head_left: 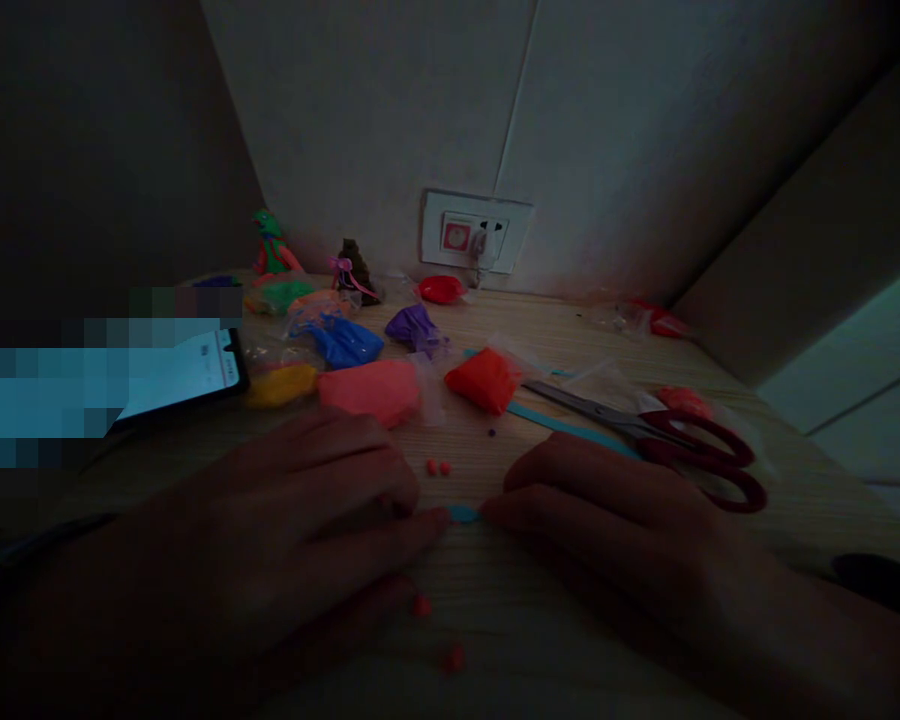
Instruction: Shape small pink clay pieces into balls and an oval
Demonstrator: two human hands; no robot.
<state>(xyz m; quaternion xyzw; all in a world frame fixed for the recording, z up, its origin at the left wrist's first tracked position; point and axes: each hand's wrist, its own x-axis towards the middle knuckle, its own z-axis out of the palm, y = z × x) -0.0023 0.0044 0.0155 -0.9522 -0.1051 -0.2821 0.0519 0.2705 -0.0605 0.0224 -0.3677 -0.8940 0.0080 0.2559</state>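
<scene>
A small teal piece of clay (pixel 463 514) lies on the wooden table (pixel 555 330), pinched between the fingertips of both hands. My left hand (pixel 270 540) rests low on the table, fingers closed toward the piece from the left. My right hand (pixel 615 530) meets it from the right, fingers pressed together. Tiny red clay balls lie near: two (pixel 438 467) just beyond my fingers, and two more (pixel 421 606) under my left hand. The light is dim.
Red-handled scissors (pixel 667 435) and a teal strip (pixel 562 425) lie right of centre. Bagged clay lumps lie behind: pink (pixel 367 390), orange-red (pixel 484 380), yellow (pixel 281 385), blue (pixel 345 342), purple (pixel 414 328). A lit phone (pixel 187 375) lies left. Small figures (pixel 271 245) and a wall socket (pixel 474 232) are at the back.
</scene>
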